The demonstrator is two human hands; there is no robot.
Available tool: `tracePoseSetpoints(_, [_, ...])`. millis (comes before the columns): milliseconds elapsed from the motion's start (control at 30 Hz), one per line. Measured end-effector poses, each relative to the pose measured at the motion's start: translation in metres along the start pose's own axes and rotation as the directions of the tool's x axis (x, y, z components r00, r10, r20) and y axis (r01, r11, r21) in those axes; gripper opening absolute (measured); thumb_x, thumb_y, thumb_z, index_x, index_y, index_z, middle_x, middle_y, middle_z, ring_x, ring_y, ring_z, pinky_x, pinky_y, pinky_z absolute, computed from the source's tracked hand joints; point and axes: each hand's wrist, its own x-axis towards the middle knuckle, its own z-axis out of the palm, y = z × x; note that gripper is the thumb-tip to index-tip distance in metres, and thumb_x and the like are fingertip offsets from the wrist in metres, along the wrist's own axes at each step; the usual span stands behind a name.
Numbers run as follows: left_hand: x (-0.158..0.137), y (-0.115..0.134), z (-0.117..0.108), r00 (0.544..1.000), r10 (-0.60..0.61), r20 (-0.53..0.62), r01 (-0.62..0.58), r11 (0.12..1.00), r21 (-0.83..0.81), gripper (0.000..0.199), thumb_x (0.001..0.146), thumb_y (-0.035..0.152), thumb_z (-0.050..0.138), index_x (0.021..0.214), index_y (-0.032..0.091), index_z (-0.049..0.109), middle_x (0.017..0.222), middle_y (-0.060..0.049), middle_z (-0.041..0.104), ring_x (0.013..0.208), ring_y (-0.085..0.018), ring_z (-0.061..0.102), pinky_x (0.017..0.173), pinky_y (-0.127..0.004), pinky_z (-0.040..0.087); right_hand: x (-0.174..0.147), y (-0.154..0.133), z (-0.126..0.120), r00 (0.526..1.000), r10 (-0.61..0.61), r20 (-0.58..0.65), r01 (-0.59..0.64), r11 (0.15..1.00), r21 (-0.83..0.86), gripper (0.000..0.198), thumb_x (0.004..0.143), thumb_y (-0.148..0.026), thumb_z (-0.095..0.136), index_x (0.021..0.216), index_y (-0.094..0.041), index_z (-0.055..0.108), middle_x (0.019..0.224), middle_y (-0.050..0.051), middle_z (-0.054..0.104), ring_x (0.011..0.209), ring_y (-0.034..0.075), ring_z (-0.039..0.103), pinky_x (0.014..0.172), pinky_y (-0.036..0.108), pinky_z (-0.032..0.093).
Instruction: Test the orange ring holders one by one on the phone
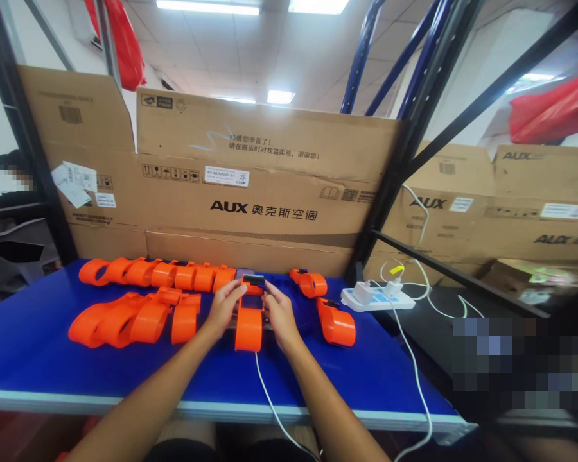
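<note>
In the middle of the blue table, both hands hold an orange plastic holder (248, 330) with a wide ring at its near end. A small black piece (253, 280) sits at its far end, between my fingertips. My left hand (227, 303) grips the holder's left side, fingers closed. On the opposite side, my right hand (278, 311) pinches near the black piece. Just behind the hands lies a dark flat object (245, 273), partly covered, its kind unclear. A similar orange holder (185, 319) stands left of my left hand; another orange holder (338, 324) lies to the right.
Several more orange holders form a back row (164, 274) and a front-left group (110, 321). A white power strip (378, 298) with plugged-in adapters is at the right; a white cable (414, 359) hangs over the table edge. Cardboard (183, 212) walls the back. People are partly visible at both sides.
</note>
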Motion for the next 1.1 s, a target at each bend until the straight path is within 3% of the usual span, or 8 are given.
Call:
tracePoseSetpoints(267, [-0.003, 0.001, -0.012, 0.988, -0.013, -0.153, 0.003, 0.998, -0.064, 0.039, 0.066, 0.043, 0.084, 0.092, 0.017, 0.073, 0.082, -0.002, 0.071, 0.072, -0.017, 0.064, 0.069, -0.027, 0.048, -0.007, -0.004, 0.007, 0.996, 0.045, 0.072, -0.040, 0.996, -0.074, 0.056, 0.070, -0.048, 0.072, 0.113, -0.013, 0.067, 0.056, -0.002, 0.063, 0.042, 0.013, 0.055, 0.042, 0.024, 0.048])
tracePoseSetpoints(500, [-0.006, -0.002, -0.009, 0.998, 0.026, -0.055, -0.028, 0.999, -0.023, 0.041, 0.069, 0.044, 0.082, 0.099, 0.017, 0.074, 0.090, -0.005, 0.072, 0.081, -0.020, 0.065, 0.077, -0.030, 0.050, -0.007, -0.002, 0.005, 0.999, 0.022, 0.043, -0.016, 0.989, -0.144, 0.045, 0.070, -0.041, 0.069, 0.104, -0.012, 0.069, 0.055, -0.002, 0.062, 0.043, 0.013, 0.057, 0.042, 0.023, 0.047])
tracePoseSetpoints(733, [-0.006, -0.003, -0.006, 0.996, 0.065, -0.054, -0.060, 0.993, 0.101, 0.037, 0.071, 0.044, 0.082, 0.095, 0.017, 0.075, 0.093, -0.007, 0.072, 0.090, -0.023, 0.065, 0.088, -0.034, 0.048, -0.010, -0.004, 0.005, 0.999, 0.018, 0.027, -0.010, 0.960, -0.281, 0.027, 0.072, -0.036, 0.060, 0.086, -0.014, 0.069, 0.056, -0.002, 0.061, 0.045, 0.013, 0.055, 0.043, 0.022, 0.044])
tracePoseSetpoints(900, [-0.009, 0.000, -0.005, 0.995, 0.089, -0.052, -0.083, 0.991, 0.101, 0.037, 0.069, 0.043, 0.083, 0.095, 0.017, 0.076, 0.092, -0.007, 0.073, 0.089, -0.023, 0.065, 0.087, -0.034, 0.048, -0.012, -0.004, 0.005, 0.997, -0.032, 0.067, 0.055, 0.927, -0.372, 0.023, 0.075, -0.037, 0.054, 0.063, -0.018, 0.059, 0.052, -0.003, 0.054, 0.043, 0.011, 0.048, 0.041, 0.021, 0.035])
tracePoseSetpoints(1100, [-0.012, 0.005, -0.002, 0.994, 0.097, -0.042, -0.091, 0.990, 0.111, 0.037, 0.070, 0.040, 0.082, 0.098, 0.017, 0.077, 0.090, -0.007, 0.075, 0.089, -0.024, 0.067, 0.086, -0.034, 0.049, -0.009, -0.004, 0.002, 0.980, -0.178, 0.094, 0.200, 0.826, -0.527, 0.030, 0.077, -0.035, 0.050, 0.052, -0.020, 0.044, 0.050, -0.005, 0.041, 0.048, 0.009, 0.036, 0.045, 0.022, 0.024])
